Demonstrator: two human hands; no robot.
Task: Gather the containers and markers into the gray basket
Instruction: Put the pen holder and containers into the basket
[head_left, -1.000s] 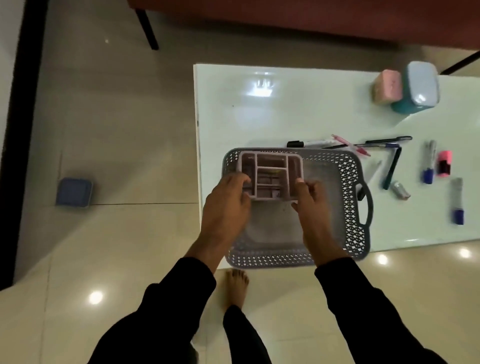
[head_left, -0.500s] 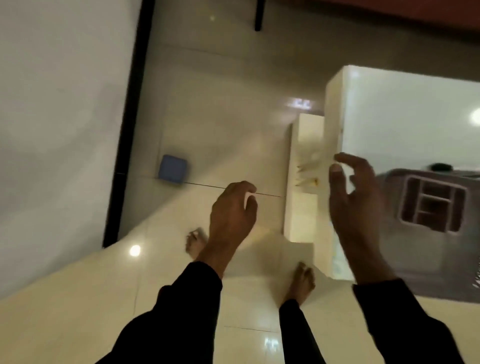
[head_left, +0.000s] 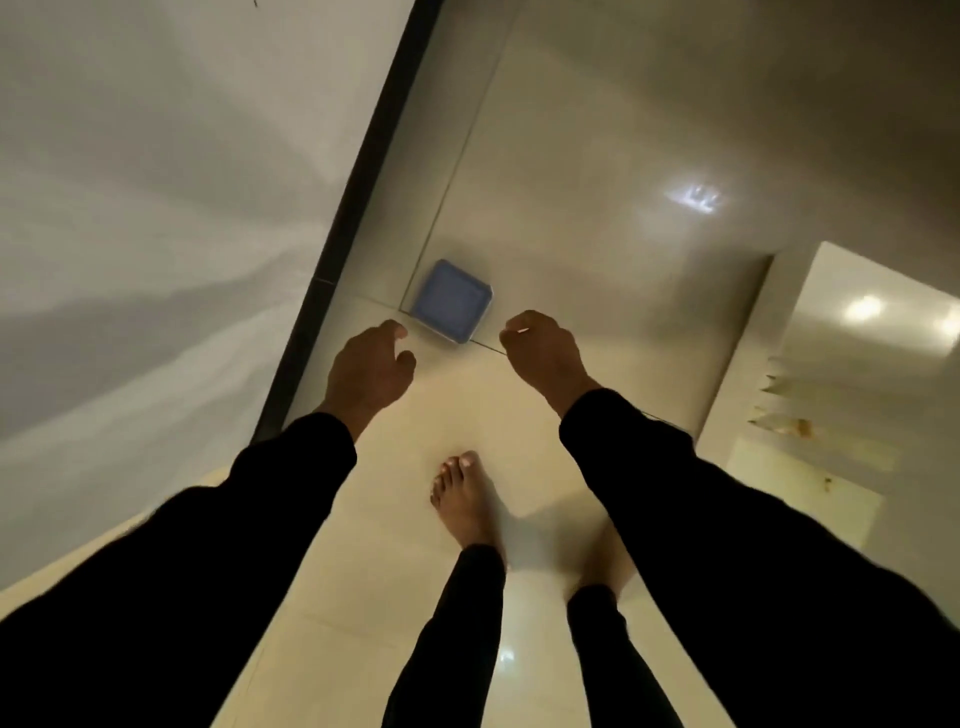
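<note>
A blue square container (head_left: 451, 301) lies on the tiled floor, close to the dark skirting of the wall. My left hand (head_left: 368, 373) hovers just below and left of it, fingers curled and apart, holding nothing. My right hand (head_left: 543, 353) hangs just to the container's right, fingers loosely bent, also empty. Neither hand touches the container. The gray basket, the markers and the tabletop are out of view.
The white table's side and leg (head_left: 821, 395) stand at the right edge. A pale wall with a black skirting strip (head_left: 358, 197) runs along the left. My bare feet (head_left: 465, 499) stand on the glossy floor tiles below the hands.
The view has swung left and down from the table to the floor. Both hands left the pink organiser in the basket and now reach toward the blue container.
</note>
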